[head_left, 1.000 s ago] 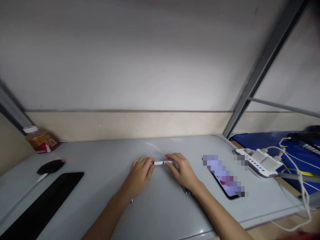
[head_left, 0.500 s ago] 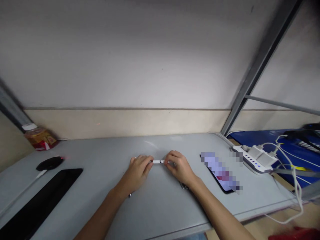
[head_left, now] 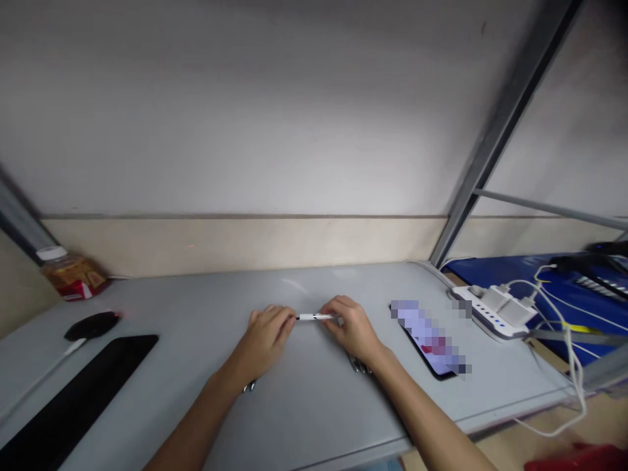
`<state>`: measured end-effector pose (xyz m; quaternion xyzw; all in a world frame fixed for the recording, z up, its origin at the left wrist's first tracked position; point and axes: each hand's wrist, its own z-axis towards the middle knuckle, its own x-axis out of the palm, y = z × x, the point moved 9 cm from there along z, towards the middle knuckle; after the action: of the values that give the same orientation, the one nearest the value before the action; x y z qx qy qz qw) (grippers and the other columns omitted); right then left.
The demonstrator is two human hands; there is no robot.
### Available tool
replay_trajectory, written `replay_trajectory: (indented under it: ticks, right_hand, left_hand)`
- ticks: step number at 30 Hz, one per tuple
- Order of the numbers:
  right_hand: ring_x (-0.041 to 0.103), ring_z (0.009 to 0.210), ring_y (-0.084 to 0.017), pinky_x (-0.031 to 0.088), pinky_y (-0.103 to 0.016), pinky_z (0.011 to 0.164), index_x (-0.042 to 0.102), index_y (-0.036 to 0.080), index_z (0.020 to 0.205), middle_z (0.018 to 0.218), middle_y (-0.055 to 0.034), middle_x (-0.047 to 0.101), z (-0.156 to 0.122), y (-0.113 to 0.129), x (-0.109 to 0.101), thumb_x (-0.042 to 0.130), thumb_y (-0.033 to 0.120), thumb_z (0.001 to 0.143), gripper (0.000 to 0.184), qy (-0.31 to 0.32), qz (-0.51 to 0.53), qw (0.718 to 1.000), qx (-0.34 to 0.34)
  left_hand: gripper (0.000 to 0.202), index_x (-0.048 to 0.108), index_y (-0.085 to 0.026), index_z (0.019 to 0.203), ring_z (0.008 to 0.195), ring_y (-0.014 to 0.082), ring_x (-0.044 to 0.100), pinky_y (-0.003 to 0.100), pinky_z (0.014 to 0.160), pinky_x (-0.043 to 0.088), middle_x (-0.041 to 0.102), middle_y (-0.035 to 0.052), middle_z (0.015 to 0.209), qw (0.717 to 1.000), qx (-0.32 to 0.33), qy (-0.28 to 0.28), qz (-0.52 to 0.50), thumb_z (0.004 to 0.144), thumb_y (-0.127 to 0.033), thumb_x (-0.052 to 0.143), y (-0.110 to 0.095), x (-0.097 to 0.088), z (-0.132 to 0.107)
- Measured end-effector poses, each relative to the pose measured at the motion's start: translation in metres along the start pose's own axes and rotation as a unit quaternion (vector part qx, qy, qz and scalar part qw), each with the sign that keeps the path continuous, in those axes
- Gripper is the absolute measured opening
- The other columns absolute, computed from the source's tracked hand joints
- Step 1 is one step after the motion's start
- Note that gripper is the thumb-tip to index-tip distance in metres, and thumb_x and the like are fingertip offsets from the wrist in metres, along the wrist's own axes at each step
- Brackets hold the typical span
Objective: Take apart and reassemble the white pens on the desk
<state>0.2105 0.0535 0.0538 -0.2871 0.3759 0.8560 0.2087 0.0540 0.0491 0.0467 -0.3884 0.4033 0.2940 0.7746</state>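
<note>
A slim white pen (head_left: pixel 308 317) with dark parts lies level between my two hands above the grey desk. My left hand (head_left: pixel 269 333) is closed, its fingertips pinching the pen's dark left end. On the other side, my right hand (head_left: pixel 349 326) pinches the pen's right end between thumb and fingers. Small shiny metal pieces (head_left: pixel 249 386) peek out beneath my left wrist. Similar metal pieces (head_left: pixel 360 366) show beside my right wrist; both sets are mostly covered, so their kind cannot be made out.
A phone (head_left: pixel 429 340) with a lit, blurred screen lies right of my hands, and a white power strip (head_left: pixel 490 313) with plugs and cables is beyond it. Leftward are a black flat slab (head_left: pixel 83 399), a black mouse-like device (head_left: pixel 92 326) on a cable, and a bottle (head_left: pixel 73 275).
My left hand has shifted slightly left along the pen, so more of its white barrel shows. My right hand keeps its pinch. The view has moved a little.
</note>
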Motion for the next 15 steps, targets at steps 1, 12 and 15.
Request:
replay_trajectory:
  ticks: [1, 12, 15]
  right_hand:
    - [0.057, 0.082, -0.017, 0.043, -0.028, 0.072, 0.064, 0.021, 0.089, 0.087, -0.0035, 0.064, 0.000, -0.001, -0.001, 0.061, 0.011, 0.081, 0.013, -0.004, -0.001, 1.000, 0.004]
    - [0.059, 0.089, -0.021, 0.044, -0.033, 0.079, 0.069, 0.023, 0.102, 0.097, -0.0063, 0.069, 0.001, -0.014, -0.004, 0.056, 0.017, 0.087, 0.020, -0.017, -0.077, 0.997, 0.022]
    - [0.060, 0.090, -0.021, 0.042, -0.033, 0.078, 0.069, 0.024, 0.103, 0.101, -0.0061, 0.069, 0.001, -0.016, -0.006, 0.055, 0.019, 0.089, 0.021, -0.018, -0.109, 0.993, 0.028]
  left_hand:
    - [0.030, 0.061, -0.025, 0.097, 0.089, 0.0176, 0.055, 0.034, 0.081, 0.035, 0.065, 0.0009, 0.093, 1.000, 0.003, -0.002, -0.001, 0.098, -0.034, 0.033, 0.000, -0.001, 0.000]
    - [0.032, 0.058, -0.033, 0.117, 0.092, 0.0183, 0.054, 0.034, 0.083, 0.033, 0.064, 0.0010, 0.093, 0.999, 0.012, -0.012, 0.030, 0.097, -0.028, 0.034, 0.009, 0.002, -0.001]
    - [0.030, 0.059, -0.031, 0.113, 0.092, 0.0191, 0.054, 0.035, 0.082, 0.033, 0.064, 0.0012, 0.094, 0.999, -0.004, -0.024, 0.036, 0.097, -0.029, 0.034, 0.013, -0.001, -0.001]
